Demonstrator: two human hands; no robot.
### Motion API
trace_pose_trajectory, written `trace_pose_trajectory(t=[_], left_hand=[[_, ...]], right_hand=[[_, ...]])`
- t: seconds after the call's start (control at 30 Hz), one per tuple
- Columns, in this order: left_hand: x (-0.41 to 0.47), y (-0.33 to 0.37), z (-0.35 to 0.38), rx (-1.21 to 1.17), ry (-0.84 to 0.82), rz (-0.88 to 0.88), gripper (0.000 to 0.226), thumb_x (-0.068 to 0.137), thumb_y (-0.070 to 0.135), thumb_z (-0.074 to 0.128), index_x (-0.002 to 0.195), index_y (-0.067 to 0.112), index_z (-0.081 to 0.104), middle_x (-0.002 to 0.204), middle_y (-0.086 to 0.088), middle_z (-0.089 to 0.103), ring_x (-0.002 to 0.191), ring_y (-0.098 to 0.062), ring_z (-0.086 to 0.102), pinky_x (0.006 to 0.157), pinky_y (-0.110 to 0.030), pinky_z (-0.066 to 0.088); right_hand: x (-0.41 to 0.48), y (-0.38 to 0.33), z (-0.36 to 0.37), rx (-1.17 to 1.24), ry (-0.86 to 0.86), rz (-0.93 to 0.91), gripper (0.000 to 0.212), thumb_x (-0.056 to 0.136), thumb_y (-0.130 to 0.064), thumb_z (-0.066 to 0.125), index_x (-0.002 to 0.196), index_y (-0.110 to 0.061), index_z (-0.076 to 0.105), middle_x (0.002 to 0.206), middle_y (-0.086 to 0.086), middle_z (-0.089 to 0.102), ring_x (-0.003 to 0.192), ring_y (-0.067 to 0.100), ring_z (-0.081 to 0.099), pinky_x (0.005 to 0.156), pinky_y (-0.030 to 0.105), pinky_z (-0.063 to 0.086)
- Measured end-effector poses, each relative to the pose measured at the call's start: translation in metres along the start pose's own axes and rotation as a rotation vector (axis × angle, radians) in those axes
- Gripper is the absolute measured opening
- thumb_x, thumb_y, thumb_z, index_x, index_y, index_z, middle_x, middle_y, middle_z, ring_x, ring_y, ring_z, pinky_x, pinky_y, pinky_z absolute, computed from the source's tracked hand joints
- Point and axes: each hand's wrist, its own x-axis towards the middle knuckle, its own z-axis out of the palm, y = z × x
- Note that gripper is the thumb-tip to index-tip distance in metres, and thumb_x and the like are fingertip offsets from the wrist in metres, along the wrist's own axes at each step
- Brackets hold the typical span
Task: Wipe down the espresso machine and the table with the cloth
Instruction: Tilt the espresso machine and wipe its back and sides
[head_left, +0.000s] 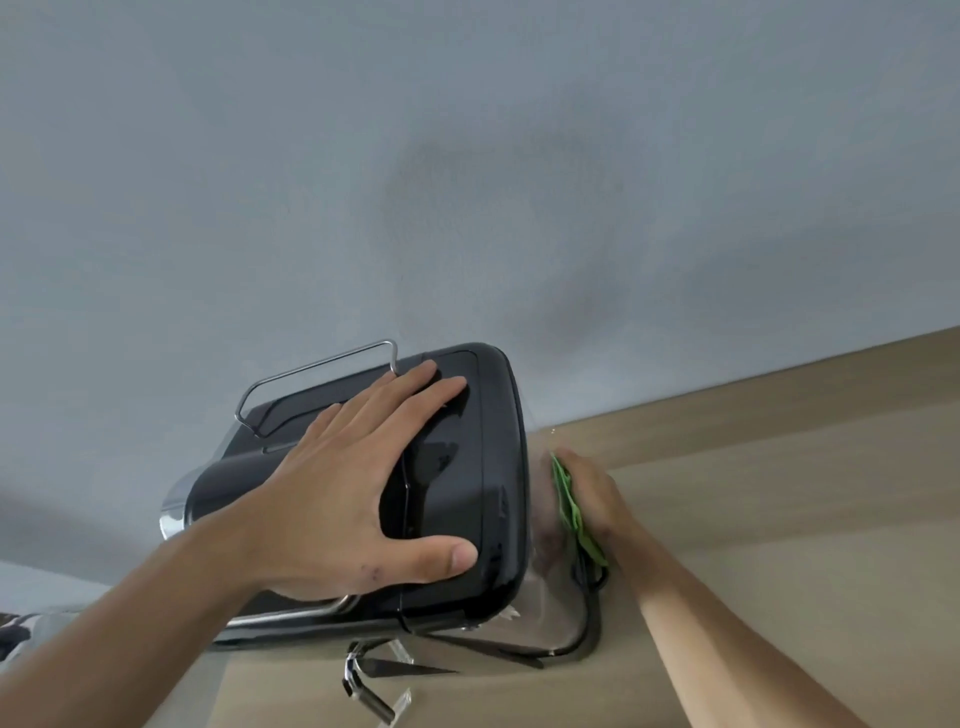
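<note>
Head camera, looking down over both forearms, shows me a job that I judge to be in its first half. The left hand (358, 478) lies flat on the lid of the glossy black, round-cornered espresso machine (493, 441), with its fingers straight and spread and the thumb out along the near edge. It grips nothing and, as I read it, steadies the machine. The right hand (597, 499) is down at the machine's right flank, pressing the folded green cloth (569, 499) against that side. Its fingers look laid fairly flat over the fabric. The thumb is hidden, so I cannot tell whether it also pinches a fold.

The cloth is thus sandwiched between palm and side wall, above the light wood-grain table (779, 519) and just above a black power cable (592, 623) that loops at the machine's base.

My judgement is that the machine is being wiped now, at its right side. I cannot tell from this view whether the lid, the front or the left side have been done. The table looks untouched by the cloth, so that whole half of the task appears to remain, with care needed around the cable.
</note>
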Motion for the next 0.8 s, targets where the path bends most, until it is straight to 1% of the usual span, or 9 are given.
trace_pose_trajectory(t=[0.1,0.2,0.3,0.37,0.5,0.6,0.67,0.73,0.8], left_hand=[[0.001,0.0,0.0,0.003,-0.005,0.002,0.108,0.052,0.093,0.039,0.14,0.058,-0.013,0.148,0.039,-0.019,0.142,0.006,-0.013,0.12,-0.044,0.009],[0.001,0.0,0.0,0.0,0.007,-0.001,0.107,0.051,0.092,0.038,0.141,0.057,-0.011,0.151,0.035,-0.017,0.143,0.003,-0.01,0.12,-0.044,0.008],[0.001,-0.001,0.002,0.014,0.015,0.008,0.109,0.05,0.092,0.035,0.142,0.055,-0.01,0.153,0.03,-0.015,0.144,-0.001,-0.007,0.12,-0.043,0.008],[0.002,-0.002,0.002,0.016,0.02,0.012,0.11,0.049,0.092,0.033,0.143,0.053,-0.009,0.155,0.028,-0.013,0.145,-0.003,-0.006,0.119,-0.044,0.008],[0.002,-0.004,0.004,0.016,0.026,0.027,0.112,0.048,0.093,0.032,0.145,0.051,-0.008,0.157,0.024,-0.011,0.146,-0.007,-0.005,0.118,-0.049,0.008],[0.004,-0.005,0.006,0.004,0.033,0.028,0.113,0.048,0.092,0.034,0.145,0.05,-0.005,0.157,0.023,-0.008,0.147,-0.008,-0.003,0.118,-0.051,0.01],[0.003,-0.005,0.006,-0.003,0.033,0.023,0.113,0.048,0.092,0.035,0.145,0.05,-0.004,0.157,0.023,-0.007,0.147,-0.008,-0.003,0.118,-0.052,0.009],[0.004,-0.006,0.007,-0.005,0.032,0.024,0.113,0.048,0.092,0.035,0.146,0.049,-0.003,0.158,0.022,-0.007,0.147,-0.008,-0.003,0.118,-0.052,0.009],[0.004,-0.006,0.006,-0.008,0.033,0.018,0.114,0.047,0.092,0.035,0.146,0.049,-0.003,0.158,0.022,-0.006,0.147,-0.009,-0.002,0.118,-0.053,0.009]], right_hand=[[-0.012,-0.003,0.006,0.081,0.071,0.013,0.043,0.096,-0.046,0.041,0.119,-0.016,0.063,0.128,0.011,0.058,0.112,0.02,0.052,0.098,0.029,0.036],[-0.036,-0.018,0.015,0.194,0.09,-0.075,0.05,0.09,-0.059,0.039,0.122,-0.029,0.063,0.129,0.0,0.06,0.12,0.017,0.053,0.108,0.041,0.037],[-0.066,-0.056,0.016,0.271,0.0,-0.248,0.053,0.085,-0.072,0.035,0.121,-0.042,0.06,0.129,-0.008,0.059,0.124,0.013,0.051,0.108,0.046,0.037],[-0.084,-0.083,0.014,0.271,-0.055,-0.36,0.048,0.086,-0.07,0.031,0.118,-0.046,0.059,0.127,-0.01,0.06,0.122,0.012,0.052,0.105,0.045,0.04],[-0.096,-0.093,0.015,0.353,-0.113,-0.533,0.051,0.092,-0.062,0.031,0.134,-0.038,0.049,0.138,-0.008,0.053,0.128,0.015,0.049,0.109,0.048,0.035],[-0.088,-0.048,0.02,0.267,-0.072,-0.407,0.048,0.095,-0.061,0.031,0.132,-0.039,0.052,0.137,-0.007,0.055,0.132,0.019,0.045,0.109,0.053,0.031],[-0.085,-0.007,0.021,0.263,-0.035,-0.282,0.043,0.097,-0.057,0.031,0.13,-0.041,0.054,0.134,-0.009,0.057,0.129,0.014,0.048,0.109,0.05,0.034],[-0.087,0.018,0.023,0.285,0.02,-0.225,0.037,0.101,-0.037,0.031,0.123,-0.035,0.061,0.123,-0.006,0.065,0.117,0.01,0.058,0.098,0.033,0.045],[-0.09,0.024,0.025,0.334,0.096,-0.168,0.037,0.1,-0.032,0.034,0.12,-0.028,0.064,0.115,-0.001,0.068,0.107,0.014,0.064,0.082,0.021,0.05]])
